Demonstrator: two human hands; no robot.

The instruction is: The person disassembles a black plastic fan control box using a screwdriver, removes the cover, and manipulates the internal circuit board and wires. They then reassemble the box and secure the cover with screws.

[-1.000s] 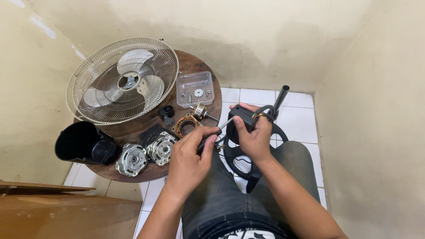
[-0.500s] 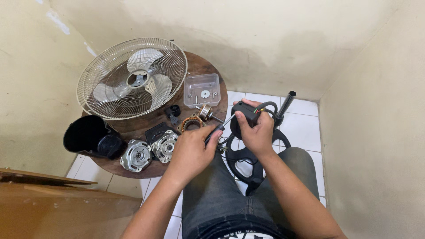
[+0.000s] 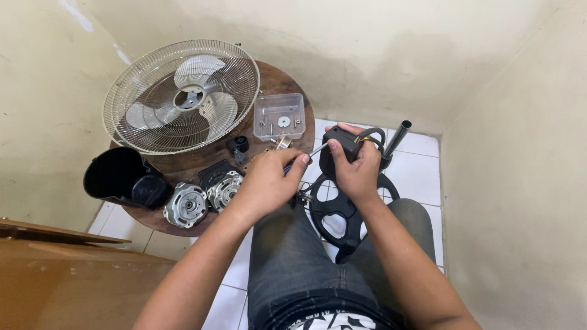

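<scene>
Person is sitting, head camera looking down. Left hand [image 3: 266,183] at frame centre is gripping a screwdriver [image 3: 309,154], fingers curled tight round the handle, thin metal shaft pointing right into the black switch housing [image 3: 343,146]. Right hand [image 3: 354,168], just right of centre, is clamping that housing, fingers wrapped round it, thumb on top, likely steadying it so the tip stays seated. Housing is boxy matt black plastic with coloured wires [image 3: 365,138] showing at its upper edge, sitting on the black fan stand [image 3: 342,214], a ring-shaped base with spokes resting over the knees in dark jeans [image 3: 306,269]. A dark metal pole [image 3: 397,135] is sticking up at right of the housing.

Round wooden table [image 3: 278,79] at upper left is carrying parts laid out within reach: wire fan guard with translucent blades [image 3: 182,96] lying flat, clear plastic box [image 3: 279,116] holding small hardware, black rounded motor cover [image 3: 119,177] at the table's left edge, two shiny cast-metal motor end plates [image 3: 205,198] near the front edge, a small black knob [image 3: 239,144]. Floor is white tile [image 3: 422,171]; walls are plain cream. A brown wooden board [image 3: 55,275] is filling the lower left.
</scene>
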